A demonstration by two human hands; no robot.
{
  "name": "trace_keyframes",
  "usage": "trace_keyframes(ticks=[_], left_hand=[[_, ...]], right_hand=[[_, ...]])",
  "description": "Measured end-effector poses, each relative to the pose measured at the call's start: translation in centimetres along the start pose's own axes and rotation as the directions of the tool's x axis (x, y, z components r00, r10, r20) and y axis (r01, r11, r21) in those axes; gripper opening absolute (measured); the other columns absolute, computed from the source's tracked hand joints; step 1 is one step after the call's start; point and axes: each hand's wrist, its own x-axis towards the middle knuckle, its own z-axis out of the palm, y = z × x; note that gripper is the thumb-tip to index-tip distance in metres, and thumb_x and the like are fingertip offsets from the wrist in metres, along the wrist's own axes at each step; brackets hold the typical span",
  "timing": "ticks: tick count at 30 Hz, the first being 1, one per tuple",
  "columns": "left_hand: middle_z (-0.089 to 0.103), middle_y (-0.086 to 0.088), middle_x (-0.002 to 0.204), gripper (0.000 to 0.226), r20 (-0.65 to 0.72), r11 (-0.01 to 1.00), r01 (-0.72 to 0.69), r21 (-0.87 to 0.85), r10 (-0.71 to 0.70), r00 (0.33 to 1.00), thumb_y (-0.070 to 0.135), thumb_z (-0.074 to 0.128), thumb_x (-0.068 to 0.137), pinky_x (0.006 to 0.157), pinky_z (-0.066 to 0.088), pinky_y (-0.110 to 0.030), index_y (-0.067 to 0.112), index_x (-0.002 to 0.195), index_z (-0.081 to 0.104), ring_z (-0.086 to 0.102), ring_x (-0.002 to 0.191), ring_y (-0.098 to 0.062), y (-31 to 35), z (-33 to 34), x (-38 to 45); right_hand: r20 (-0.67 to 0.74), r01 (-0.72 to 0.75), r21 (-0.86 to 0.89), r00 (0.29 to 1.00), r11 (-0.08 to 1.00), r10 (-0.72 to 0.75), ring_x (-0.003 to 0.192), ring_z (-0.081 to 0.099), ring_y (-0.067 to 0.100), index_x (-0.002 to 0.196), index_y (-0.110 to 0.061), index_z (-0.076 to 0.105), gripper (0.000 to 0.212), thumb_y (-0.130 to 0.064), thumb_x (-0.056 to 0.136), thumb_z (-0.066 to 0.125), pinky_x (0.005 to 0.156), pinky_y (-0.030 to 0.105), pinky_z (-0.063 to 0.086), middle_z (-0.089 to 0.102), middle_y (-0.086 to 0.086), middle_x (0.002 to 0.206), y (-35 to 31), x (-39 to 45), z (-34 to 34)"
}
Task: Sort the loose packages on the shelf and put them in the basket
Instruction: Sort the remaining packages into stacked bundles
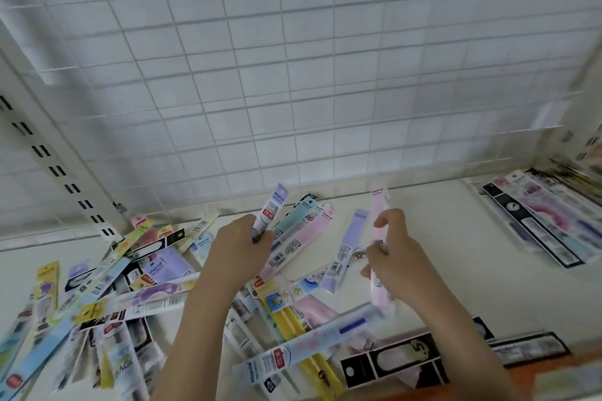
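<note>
Several long, narrow packages point(107, 290) lie jumbled on the white shelf point(433, 238), mostly at the left and in front. My left hand point(239, 246) grips a white and lilac package point(270, 210) that sticks up and away from me. My right hand point(392, 252) holds a long pale pink package point(379, 202) upright, fingers curled round its middle. Both hands hover above the pile, about a hand's width apart. No basket is in view.
A white wire grid panel point(293, 75) backs the shelf, with a slotted upright point(49, 156) at the left. A neat row of packages point(547, 221) lies at the right end. An orange strip point(537, 374) runs along the near right edge. The picture is blurred.
</note>
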Motion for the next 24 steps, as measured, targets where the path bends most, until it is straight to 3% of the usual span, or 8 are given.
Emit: trace_keyframes(ticks=[4,7,9,12,14,16,19,24], left_hand=[[0.039,0.002,0.059,0.035,0.052,0.995,-0.047,0.086,0.043,0.998,0.017,0.043,0.093,0.052,0.028,-0.027,0.021,0.061,0.029,0.036,0.054,-0.014,0.3,1.7,2.5],[0.04,0.001,0.062,0.035,0.087,0.988,-0.043,0.151,0.03,0.996,0.016,0.04,0.094,0.059,0.033,-0.028,0.022,0.062,0.028,0.041,0.062,-0.019,0.4,2.6,4.0],[0.043,-0.002,0.07,0.028,0.107,0.981,-0.035,0.189,0.015,0.994,0.025,0.045,0.093,0.06,0.033,-0.028,0.018,0.067,0.035,0.045,0.07,-0.022,0.4,3.0,4.4],[0.052,-0.005,0.091,0.043,0.167,0.982,0.011,0.186,-0.042,0.985,0.058,0.061,0.076,0.055,0.035,-0.026,0.019,0.087,0.049,0.051,0.074,-0.019,0.2,3.4,4.6],[0.057,-0.006,0.099,0.058,0.216,0.971,0.026,0.238,-0.079,0.973,0.069,0.064,0.066,0.061,0.042,-0.027,0.018,0.09,0.049,0.055,0.076,-0.019,0.2,3.8,4.7],[0.06,-0.008,0.101,0.056,0.231,0.956,0.036,0.291,-0.107,0.967,0.065,0.066,0.067,0.066,0.045,-0.03,0.017,0.088,0.047,0.056,0.08,-0.021,0.3,4.1,4.7],[0.059,-0.007,0.088,0.042,0.201,0.964,0.07,0.255,-0.123,0.972,0.049,0.069,0.074,0.065,0.042,-0.029,0.013,0.083,0.048,0.057,0.08,-0.024,0.6,3.8,4.7],[0.036,0.002,0.058,0.042,0.196,0.95,-0.022,0.31,-0.042,0.98,0.038,0.059,0.083,0.048,0.025,-0.025,0.017,0.056,0.035,0.036,0.052,-0.013,0.9,2.9,4.4]], right_hand=[[-0.14,0.034,0.132,0.99,0.991,-0.015,0.053,0.051,0.024,0.119,-0.029,0.017,0.042,-0.001,0.093,0.034,0.053,0.029,0.037,0.048,0.018,0.062,1.6,0.2,-0.8],[-0.242,0.029,0.202,0.97,0.979,0.021,0.041,0.034,0.018,0.123,-0.033,0.015,0.048,-0.001,0.093,0.034,0.044,0.026,0.028,0.039,0.007,0.052,2.4,0.6,-1.3],[-0.251,0.031,0.243,0.967,0.969,0.032,0.045,0.038,0.019,0.122,-0.032,0.02,0.04,-0.008,0.095,0.037,0.045,0.027,0.029,0.047,0.008,0.059,2.6,0.7,-1.8],[-0.232,0.01,0.194,0.972,0.981,0.036,0.058,0.048,0.019,0.106,-0.022,0.044,0.012,-0.025,0.094,0.047,0.052,0.027,0.036,0.052,0.003,0.067,2.7,0.9,-2.4],[-0.223,0.003,0.157,0.974,0.988,0.032,0.06,0.047,0.019,0.092,-0.017,0.049,0.012,-0.029,0.092,0.051,0.053,0.027,0.036,0.051,0.003,0.069,2.8,1.0,-2.5],[-0.229,-0.005,0.114,0.973,0.993,0.031,0.054,0.039,0.018,0.076,-0.014,0.041,0.023,-0.028,0.093,0.048,0.051,0.028,0.032,0.042,0.002,0.063,2.9,1.3,-2.3],[-0.232,-0.024,0.092,0.972,0.995,0.044,0.054,0.034,0.019,0.07,-0.012,0.031,0.031,-0.027,0.094,0.045,0.053,0.03,0.03,0.037,0.003,0.062,2.9,1.8,-2.1],[-0.212,-0.044,0.111,0.975,0.993,0.067,0.062,0.045,0.022,0.095,0.006,0.052,0.038,-0.031,0.095,0.044,0.058,0.03,0.037,0.059,0.025,0.082,2.9,2.3,-2.1]])
